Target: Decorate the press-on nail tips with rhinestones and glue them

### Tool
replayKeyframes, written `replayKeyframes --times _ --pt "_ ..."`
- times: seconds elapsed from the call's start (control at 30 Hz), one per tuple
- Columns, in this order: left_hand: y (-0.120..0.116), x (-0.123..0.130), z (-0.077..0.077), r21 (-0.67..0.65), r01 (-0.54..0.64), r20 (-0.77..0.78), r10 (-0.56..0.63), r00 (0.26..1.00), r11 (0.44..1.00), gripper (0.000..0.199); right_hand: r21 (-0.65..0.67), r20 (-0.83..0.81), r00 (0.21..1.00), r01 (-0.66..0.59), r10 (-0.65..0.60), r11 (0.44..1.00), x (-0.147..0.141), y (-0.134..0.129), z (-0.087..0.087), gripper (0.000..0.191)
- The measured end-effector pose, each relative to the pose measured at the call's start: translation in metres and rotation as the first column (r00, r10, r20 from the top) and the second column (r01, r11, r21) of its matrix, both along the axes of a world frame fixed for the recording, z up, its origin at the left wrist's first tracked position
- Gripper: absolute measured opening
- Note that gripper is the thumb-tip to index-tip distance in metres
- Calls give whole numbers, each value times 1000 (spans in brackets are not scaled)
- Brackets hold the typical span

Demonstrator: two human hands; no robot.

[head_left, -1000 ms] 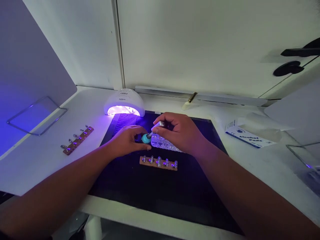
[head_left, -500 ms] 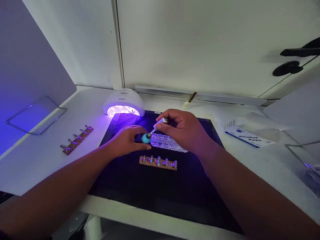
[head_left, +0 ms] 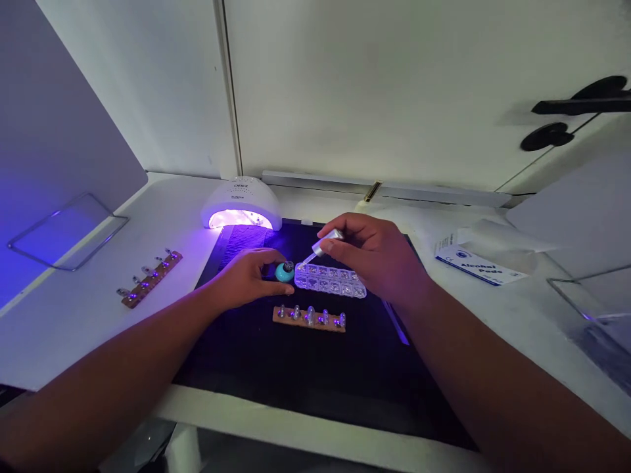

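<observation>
My left hand [head_left: 251,274] is closed around a small turquoise polish bottle [head_left: 284,272], whose dark neck stands uncovered. Between the thumb and fingers of my right hand [head_left: 367,253] is the polish brush [head_left: 326,243], held by its silvery cap. Its tip points down to the left, over the near-left end of a clear compartment case [head_left: 330,281] filled with small shiny pieces. Closer to me lies a brown strip [head_left: 309,320] bearing several shiny nail tips. Part of the case's right end is close to my right hand.
A white nail lamp [head_left: 241,203] glows purple at the back left. Another strip of nail tips [head_left: 150,279] lies on the white table at left. An alcohol pads box [head_left: 473,261] sits at right. The black mat [head_left: 296,374] spreads beneath my hands.
The brush has come out of the bottle's neck and moved up and right with my right hand. My left hand stays on the bottle.
</observation>
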State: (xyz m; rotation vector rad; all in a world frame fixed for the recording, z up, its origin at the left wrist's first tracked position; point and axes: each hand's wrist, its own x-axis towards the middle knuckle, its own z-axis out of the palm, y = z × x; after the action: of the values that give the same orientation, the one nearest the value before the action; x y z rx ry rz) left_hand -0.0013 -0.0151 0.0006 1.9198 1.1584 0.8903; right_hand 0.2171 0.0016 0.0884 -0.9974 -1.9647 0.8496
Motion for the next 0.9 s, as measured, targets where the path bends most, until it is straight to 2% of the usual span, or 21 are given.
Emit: replayKeyframes --times 0.2,0.47,0.57,0.9 --pt "-3 -4 -8 -67 20 58 -16 998 998 32 -150 -79 997 -5 -7 989 22 -19 -8 18" --pt "3 -10 -11 -105 -25 94 35 995 994 33 -315 -156 988 -34 -16 949 38 -36 -50 23" --pt "5 -12 -12 -100 -32 105 42 994 994 30 -351 -151 988 -35 -20 936 40 -38 -60 22" --pt "2 -13 -9 -124 -38 72 47 996 992 26 -300 -64 998 -37 18 953 39 -38 -56 5"
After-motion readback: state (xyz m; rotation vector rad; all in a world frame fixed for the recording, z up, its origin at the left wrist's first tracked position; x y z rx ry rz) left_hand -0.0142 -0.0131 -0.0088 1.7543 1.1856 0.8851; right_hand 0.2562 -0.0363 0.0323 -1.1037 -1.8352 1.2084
